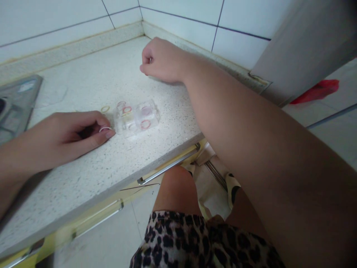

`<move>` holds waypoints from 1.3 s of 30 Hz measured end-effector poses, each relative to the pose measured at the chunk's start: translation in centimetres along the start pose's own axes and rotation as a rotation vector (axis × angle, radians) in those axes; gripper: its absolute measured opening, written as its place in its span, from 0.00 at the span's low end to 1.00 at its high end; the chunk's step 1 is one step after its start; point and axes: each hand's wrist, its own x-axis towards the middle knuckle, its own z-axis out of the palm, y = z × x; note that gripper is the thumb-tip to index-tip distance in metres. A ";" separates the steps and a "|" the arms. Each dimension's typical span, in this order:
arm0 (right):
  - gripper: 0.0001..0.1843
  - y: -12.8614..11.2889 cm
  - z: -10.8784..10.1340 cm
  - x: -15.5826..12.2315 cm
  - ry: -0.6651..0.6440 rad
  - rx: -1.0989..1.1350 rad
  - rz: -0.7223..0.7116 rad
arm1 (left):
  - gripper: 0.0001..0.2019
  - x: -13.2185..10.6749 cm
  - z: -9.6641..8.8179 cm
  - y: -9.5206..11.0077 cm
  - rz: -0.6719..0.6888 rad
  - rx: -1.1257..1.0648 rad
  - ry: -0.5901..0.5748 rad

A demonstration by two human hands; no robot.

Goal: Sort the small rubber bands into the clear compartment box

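My left hand (83, 130) is closed in a pinch around a small whitish band (105, 128), low over the counter. Just to its right lies a clear plastic box (136, 118) with compartments. Several thin coloured bands show in or on it, among them a red band (145, 124) and an orange-red band (127, 109). A yellow band (105, 109) rests on the counter beyond my left fingertips. Farther back, near the corner, my right hand (161, 61) is curled with its fingers together. A tiny pale bit shows between them, too small to name.
The speckled white counter (92, 178) meets tiled walls at the back. A metal-edged stove (30, 93) sits at the left. Drawer handles (170, 163) run below the front edge, above my knees. Something red (316, 92) is at the far right, past a grey column.
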 end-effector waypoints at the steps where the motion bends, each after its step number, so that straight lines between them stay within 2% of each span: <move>1: 0.15 0.0 0.0 -0.1 0.001 -0.001 0.002 | 0.17 0.0 0.0 0.0 0.009 0.003 0.001; 11: 0.16 0.2 0.3 -0.1 -0.007 0.038 0.070 | 0.16 0.0 -0.2 0.2 0.011 0.009 -0.044; 18: 0.16 0.2 0.1 -0.2 -0.009 0.079 0.099 | 0.16 0.1 -0.1 0.3 0.023 -0.001 -0.022; 23: 0.17 0.3 0.0 -0.4 -0.029 0.088 0.102 | 0.18 0.0 -0.2 1.2 -0.037 0.019 -0.008; 28: 0.17 0.1 -0.1 -0.5 -0.042 0.078 0.104 | 0.16 0.0 0.0 0.4 0.046 0.020 0.002; 39: 0.17 0.4 -0.3 -0.3 -0.080 0.052 0.123 | 0.17 0.1 -0.2 0.5 0.023 0.035 0.002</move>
